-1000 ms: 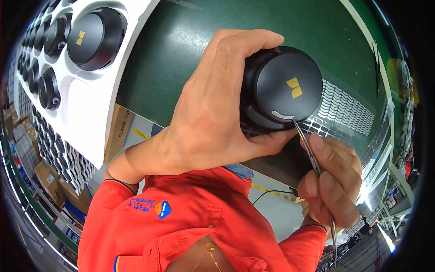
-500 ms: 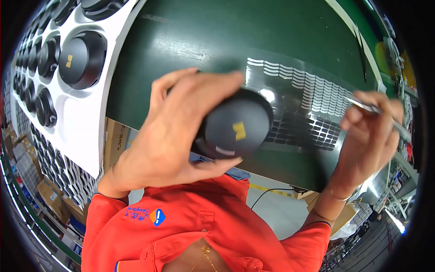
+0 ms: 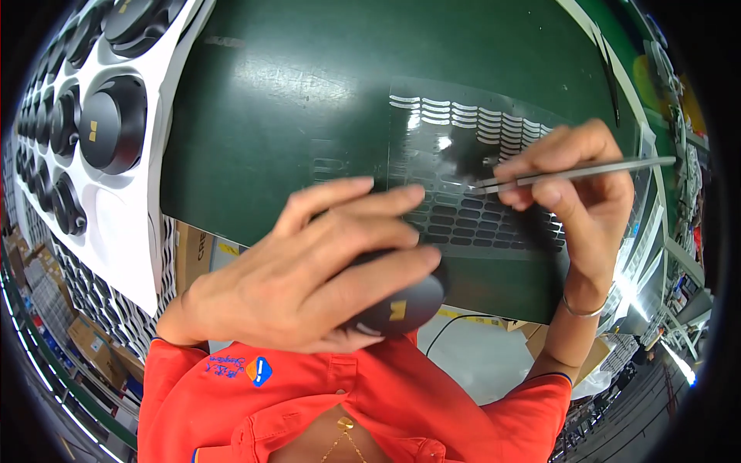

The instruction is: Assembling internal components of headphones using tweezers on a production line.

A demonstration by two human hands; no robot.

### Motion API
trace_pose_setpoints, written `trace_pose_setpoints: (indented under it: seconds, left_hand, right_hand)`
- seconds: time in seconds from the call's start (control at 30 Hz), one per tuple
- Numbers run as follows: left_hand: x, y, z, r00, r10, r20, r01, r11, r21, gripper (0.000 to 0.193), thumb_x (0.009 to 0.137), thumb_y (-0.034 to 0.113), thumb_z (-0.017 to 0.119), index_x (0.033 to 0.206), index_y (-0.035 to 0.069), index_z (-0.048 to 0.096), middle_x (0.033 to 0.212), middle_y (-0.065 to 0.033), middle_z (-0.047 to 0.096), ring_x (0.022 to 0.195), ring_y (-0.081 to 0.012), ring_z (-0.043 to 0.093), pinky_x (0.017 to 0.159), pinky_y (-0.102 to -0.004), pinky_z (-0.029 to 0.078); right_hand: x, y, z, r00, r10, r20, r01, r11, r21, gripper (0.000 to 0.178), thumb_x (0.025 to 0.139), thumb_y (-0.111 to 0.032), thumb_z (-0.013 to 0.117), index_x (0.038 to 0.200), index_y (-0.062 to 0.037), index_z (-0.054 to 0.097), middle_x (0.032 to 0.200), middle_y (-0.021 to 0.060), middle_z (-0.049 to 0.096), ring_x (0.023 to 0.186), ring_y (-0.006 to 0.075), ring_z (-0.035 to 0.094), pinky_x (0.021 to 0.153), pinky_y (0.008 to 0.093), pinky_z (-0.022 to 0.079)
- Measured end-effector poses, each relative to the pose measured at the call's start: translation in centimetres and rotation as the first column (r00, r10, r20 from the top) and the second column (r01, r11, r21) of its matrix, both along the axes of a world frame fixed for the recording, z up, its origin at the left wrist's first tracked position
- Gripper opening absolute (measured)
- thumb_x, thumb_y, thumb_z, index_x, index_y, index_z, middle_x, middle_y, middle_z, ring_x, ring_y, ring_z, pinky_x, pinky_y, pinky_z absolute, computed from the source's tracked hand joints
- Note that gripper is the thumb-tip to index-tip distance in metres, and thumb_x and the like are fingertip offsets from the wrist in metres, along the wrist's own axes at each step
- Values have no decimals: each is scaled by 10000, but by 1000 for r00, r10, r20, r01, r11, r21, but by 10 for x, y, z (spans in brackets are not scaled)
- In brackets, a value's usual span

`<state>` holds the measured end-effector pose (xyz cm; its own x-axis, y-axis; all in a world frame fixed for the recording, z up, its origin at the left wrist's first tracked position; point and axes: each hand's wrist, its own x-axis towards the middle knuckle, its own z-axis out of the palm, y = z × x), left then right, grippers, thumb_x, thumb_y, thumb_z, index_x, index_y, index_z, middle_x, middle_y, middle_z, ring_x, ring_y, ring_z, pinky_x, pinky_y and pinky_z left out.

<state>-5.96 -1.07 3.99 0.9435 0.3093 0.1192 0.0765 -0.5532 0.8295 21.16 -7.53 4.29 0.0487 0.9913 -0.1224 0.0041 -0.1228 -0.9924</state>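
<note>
My left hand [image 3: 309, 266] grips a black round housing [image 3: 413, 302] with a small gold mark, close in front of my red shirt. Its fingers lie over the upper side, covering much of the housing, and the thumb is low on the near side. Steel tweezers [image 3: 610, 167] are pinched in my right hand [image 3: 583, 181]. Their tips point left, over a clear sticker sheet [image 3: 498, 253] on the green table. Rows of white curved strips [image 3: 463, 116] run along its far part, and dark oblong stickers [image 3: 444, 220] fill the near part. Whether the tips touch a sticker, I cannot tell.
The green table [image 3: 309, 46] spreads out in front of me. On the left, a white moulded tray [image 3: 123, 224] carries several similar black round housings [image 3: 112, 123]. Below the table's left edge stands a cardboard box [image 3: 193, 255]. A thin black tool [image 3: 610, 77] lies at the far right edge.
My left hand has brought the black housing down nearer my body. My right hand has moved left with the tweezers, whose tips have come over the sticker sheet.
</note>
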Motion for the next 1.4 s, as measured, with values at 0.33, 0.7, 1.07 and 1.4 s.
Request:
trace_pose_setpoints:
  seconds: [0.33,0.7,1.07,1.4]
  left_hand:
    - [10,-9,-11,1000,-26,-9,26,999,26,621,687,230,844,1202,23,567,1135,-137,596,1245,-375,547,1067,-498,337]
    - [12,-11,-10,1000,9,-26,-10,1000,-12,644,659,219,854,1198,27,557,1153,-123,605,1260,-348,544,1068,-500,335]
    - [18,-11,-15,1000,13,25,-13,999,-29,734,659,204,851,1274,39,486,1206,-118,605,1259,-322,545,1075,-506,328]
    - [16,17,4,836,541,89,-185,431,-883,1017,777,661,640,1421,-75,359,1362,-245,494,1184,-347,580,969,-386,485]
  right_hand:
    - [-4,-11,-12,987,96,129,-95,995,-14,154,840,24,666,934,36,544,921,238,670,758,205,672,679,261,532]
    - [-5,-10,-10,983,126,133,-126,992,-11,135,844,25,659,927,34,553,917,238,671,732,180,657,650,246,523]
    - [8,-14,-21,993,118,-9,-116,989,96,149,857,-27,677,918,17,548,873,247,656,671,173,627,632,246,530]
    - [-15,-23,39,945,-320,-64,325,909,261,180,957,-118,578,1015,11,467,853,250,661,603,185,641,522,262,534]
